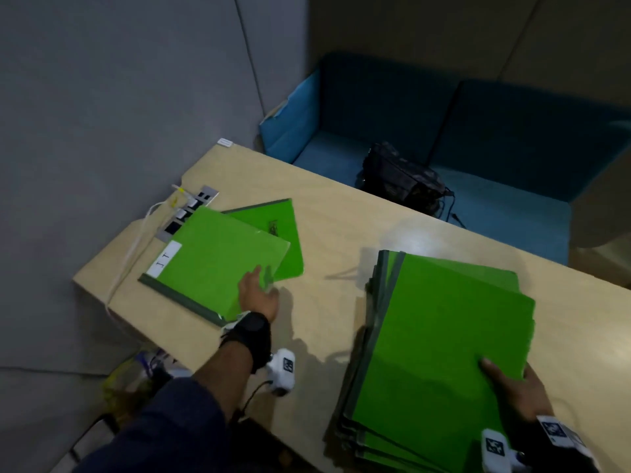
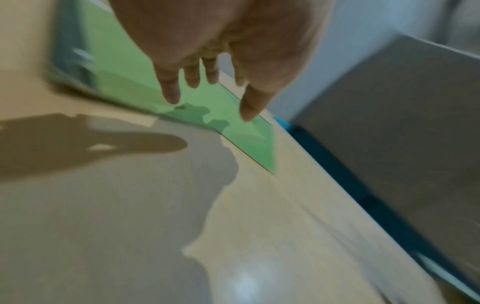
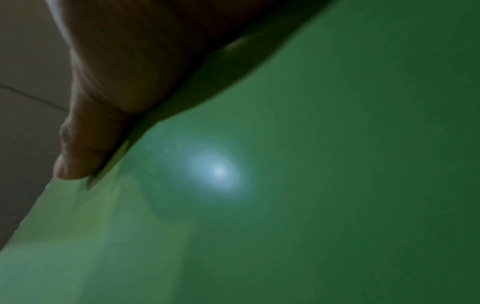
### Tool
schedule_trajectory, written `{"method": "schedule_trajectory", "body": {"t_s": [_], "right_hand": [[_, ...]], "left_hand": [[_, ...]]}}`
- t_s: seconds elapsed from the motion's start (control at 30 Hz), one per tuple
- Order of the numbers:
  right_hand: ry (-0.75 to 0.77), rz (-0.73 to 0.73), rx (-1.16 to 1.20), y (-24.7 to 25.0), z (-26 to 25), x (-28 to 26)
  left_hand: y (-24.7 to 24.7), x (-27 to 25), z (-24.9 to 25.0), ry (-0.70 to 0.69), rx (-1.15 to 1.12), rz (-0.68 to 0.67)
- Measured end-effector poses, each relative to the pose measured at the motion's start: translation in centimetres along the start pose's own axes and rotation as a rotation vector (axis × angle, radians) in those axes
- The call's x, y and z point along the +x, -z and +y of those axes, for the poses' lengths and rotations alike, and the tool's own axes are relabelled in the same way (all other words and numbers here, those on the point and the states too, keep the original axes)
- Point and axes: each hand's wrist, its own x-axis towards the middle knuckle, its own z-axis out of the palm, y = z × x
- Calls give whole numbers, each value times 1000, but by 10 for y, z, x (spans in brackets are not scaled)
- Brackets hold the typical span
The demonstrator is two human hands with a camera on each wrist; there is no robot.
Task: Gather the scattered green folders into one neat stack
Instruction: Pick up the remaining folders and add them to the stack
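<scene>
1. A person's left hand (image 1: 260, 295) reaches over the near right corner of a labelled green folder (image 1: 211, 264) lying at the left end of a pale wooden table (image 1: 341, 227); the fingers (image 2: 170, 86) are straight and slightly spread, their tips over the folder's edge, and whether they touch it cannot be told.
2. That folder overlaps a second green folder (image 1: 280, 230), which juts out behind and to its right; a white label (image 1: 165, 258) sits by its dark spine.
3. On the table's near right side, well apart from those two, lies a fanned stack of green folders (image 1: 433, 353), spines to the left.
4. The right hand (image 1: 515, 387) grips the stack's near right corner, thumb (image 3: 85, 148) pressed flat on the top cover; the other fingers are hidden beneath.
5. Behind the table, a dark bag (image 1: 399, 175) rests on a blue sofa (image 1: 495, 131); a socket strip (image 1: 187, 213) with white cable (image 1: 131, 254) is set into the table's left edge.
</scene>
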Motion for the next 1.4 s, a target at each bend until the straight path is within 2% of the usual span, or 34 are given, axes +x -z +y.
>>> {"method": "schedule_trajectory", "body": {"t_s": [0.07,0.13,0.2,0.33,0.4,0.43,0.5,0.53,0.57,0.6,0.63,0.7,0.73,0.8,0.87,0.9,0.97,1.03,1.07,1.13,1.2,1.4], "right_hand": [[31,-38,13,-21,-12,4],[74,-62,7,-43,-22,7],[98,-87,-47,-66,-30,14],[97,-132,-127,-100,-33,31],[97,-110,-162,-109,-33,39],[89,-99,-189,-112,-32,42],[79,-89,-237,-113,-31,47],[74,-90,-252,-113,-32,49],[69,-94,-258,-112,-32,50],[61,-86,-262,-112,-34,49],[68,-82,-260,-112,-34,49],[64,-74,-281,-110,-38,49],[53,-71,-290,-111,-41,48],[47,-86,-288,-108,-42,52],[63,-89,-291,-108,-48,50],[59,-85,-284,-106,-48,54],[47,-95,-273,-104,-52,55],[44,-102,-293,-101,-53,59],[45,-90,-309,-98,-52,63],[71,-72,-331,-95,-50,62],[56,-68,-332,-94,-49,65],[37,-75,-348,-90,-39,70]], "left_hand": [[37,30,-44,144,201,36],[58,41,-76,179,351,-21],[61,35,-95,120,397,-85],[52,11,-102,-35,556,-99],[52,10,-97,-106,539,-125],[52,12,-96,-126,507,-95],[59,18,-94,6,430,145],[65,22,-97,191,359,274],[69,29,-104,406,286,344],[72,40,-120,605,214,346],[74,54,-140,744,167,296],[71,89,-196,842,66,141],[67,103,-221,861,74,117],[79,96,-207,867,147,86],[101,76,-170,795,197,81],[107,74,-170,785,179,60],[107,85,-194,855,76,-38],[95,110,-241,842,46,-17],[91,113,-245,839,17,6],[95,93,-209,844,-9,-6],[102,75,-172,828,-34,42],[108,67,-149,780,58,63]]}}
